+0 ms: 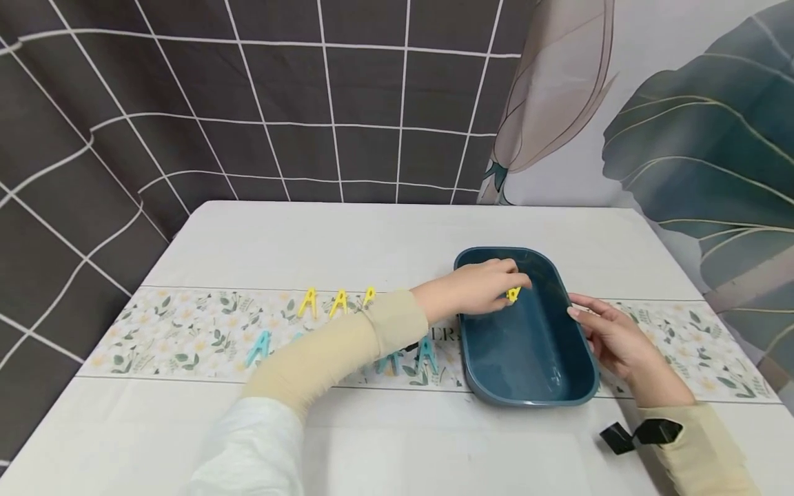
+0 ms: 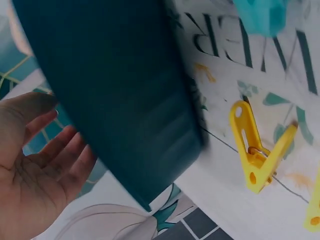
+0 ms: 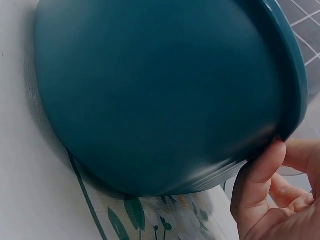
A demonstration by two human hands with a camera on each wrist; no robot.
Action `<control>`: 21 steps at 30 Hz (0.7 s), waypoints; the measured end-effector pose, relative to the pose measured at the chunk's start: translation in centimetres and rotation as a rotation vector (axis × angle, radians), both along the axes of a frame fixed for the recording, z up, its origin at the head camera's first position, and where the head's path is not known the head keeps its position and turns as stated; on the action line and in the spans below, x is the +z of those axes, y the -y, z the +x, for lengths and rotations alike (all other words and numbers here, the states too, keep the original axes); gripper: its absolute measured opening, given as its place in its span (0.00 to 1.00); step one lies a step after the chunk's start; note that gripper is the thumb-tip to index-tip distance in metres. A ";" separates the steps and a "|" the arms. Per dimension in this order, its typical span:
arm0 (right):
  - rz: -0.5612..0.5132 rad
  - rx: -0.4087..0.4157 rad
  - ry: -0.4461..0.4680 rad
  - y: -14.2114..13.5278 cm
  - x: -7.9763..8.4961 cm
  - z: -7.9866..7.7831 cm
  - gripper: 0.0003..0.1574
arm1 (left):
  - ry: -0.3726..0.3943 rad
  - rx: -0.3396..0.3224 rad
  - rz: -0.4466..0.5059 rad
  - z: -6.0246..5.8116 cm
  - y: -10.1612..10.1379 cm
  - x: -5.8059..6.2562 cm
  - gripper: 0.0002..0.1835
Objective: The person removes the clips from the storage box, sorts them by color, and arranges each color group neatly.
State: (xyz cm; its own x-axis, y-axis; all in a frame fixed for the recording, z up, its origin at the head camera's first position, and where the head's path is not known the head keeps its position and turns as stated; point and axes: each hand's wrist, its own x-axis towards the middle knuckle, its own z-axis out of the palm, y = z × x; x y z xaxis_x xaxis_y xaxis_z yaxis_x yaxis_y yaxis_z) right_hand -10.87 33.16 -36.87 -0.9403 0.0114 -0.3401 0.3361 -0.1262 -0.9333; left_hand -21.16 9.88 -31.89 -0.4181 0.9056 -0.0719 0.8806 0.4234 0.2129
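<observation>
A dark teal plastic basin (image 1: 527, 365) stands on the right part of the table. My left hand (image 1: 477, 286) reaches over its left rim and pinches a yellow clothespin (image 1: 513, 295) inside it, above the basin's floor. In the left wrist view the basin wall hides that clothespin, and the fingers of the left hand (image 2: 45, 165) show past the rim. My right hand (image 1: 611, 337) holds the basin's right rim; in the right wrist view the thumb of the right hand (image 3: 272, 195) presses just under the rim, index finger above.
Left of the basin, three yellow clothespins (image 1: 339, 303) lie in a row on the floral strip (image 1: 180, 331). Nearer me lie several light blue clothespins (image 1: 258, 348), partly hidden by the left sleeve (image 1: 335, 351). A black strap (image 1: 657, 431) sits at the right wrist.
</observation>
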 end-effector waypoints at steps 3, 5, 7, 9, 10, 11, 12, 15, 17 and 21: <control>0.000 -0.004 0.003 -0.1 0.0 0.0 0.12 | -0.081 -0.019 -0.065 -0.4 -1.1 -0.4 0.22; -0.004 0.000 0.000 -0.1 0.0 0.0 0.13 | -0.146 -0.038 -0.107 -0.7 -1.6 -0.8 0.22; -0.006 0.005 -0.001 0.0 -0.1 0.0 0.13 | -0.216 -0.054 -0.156 -1.0 -2.0 -1.2 0.23; -0.014 0.010 0.000 0.2 -0.1 -0.1 0.14 | -0.273 -0.068 -0.198 -1.3 -2.2 -1.7 0.23; -0.022 0.014 0.001 0.3 -0.1 -0.1 0.14 | -0.293 -0.073 -0.217 -1.4 -2.3 -1.9 0.24; -0.023 0.015 0.002 0.4 -0.1 -0.1 0.14 | -0.315 -0.080 -0.236 -1.5 -2.4 -2.1 0.24; -0.028 0.014 0.004 0.4 -0.1 -0.1 0.14 | -0.327 -0.086 -0.248 -1.6 -2.5 -2.3 0.24; -0.038 0.007 0.004 0.5 -0.1 0.1 0.15 | -0.355 -0.097 -0.270 -1.8 -2.7 -2.8 0.24; -0.039 0.003 0.001 0.4 0.0 0.2 0.15 | -0.372 -0.101 -0.286 -1.9 -2.8 -3.1 0.24; -0.045 -0.001 0.002 0.1 0.2 0.3 0.15 | -0.362 -0.093 -0.295 -2.0 -3.1 -3.6 0.23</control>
State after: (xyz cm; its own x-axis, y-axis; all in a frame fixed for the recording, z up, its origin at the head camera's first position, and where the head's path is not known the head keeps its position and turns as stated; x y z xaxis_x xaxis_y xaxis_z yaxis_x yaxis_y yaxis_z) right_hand -10.54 33.07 -36.67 -0.9396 -0.0030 -0.3422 0.3377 -0.1688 -0.9260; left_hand -23.18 13.03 -35.49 -0.3816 0.9032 -0.1964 0.9130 0.3352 -0.2323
